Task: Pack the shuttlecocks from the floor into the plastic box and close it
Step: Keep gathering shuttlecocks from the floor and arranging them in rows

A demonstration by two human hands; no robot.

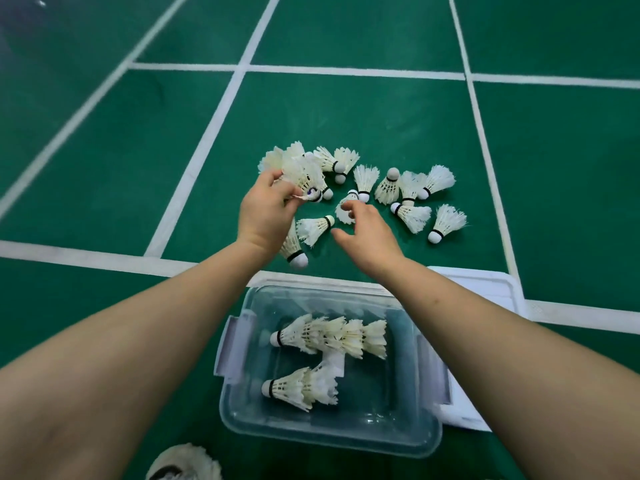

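- Left hand (266,209): grip closed around a bunch of shuttlecocks (304,174), lifted over the floor (104,168).
- Right hand (367,233): grip wide, fingers just touching a loose shuttlecock (346,213).
- Plastic box (332,434): uncovered, two nested rows of shuttlecocks inside.
- Lid (485,285): beside box.

Green court floor (346,109) fills view, white court lines (353,72) crossing at 12 o'clock. Pale rounded thing (185,462) at 7 o'clock edge, possibly shoe; too cropped to tell.
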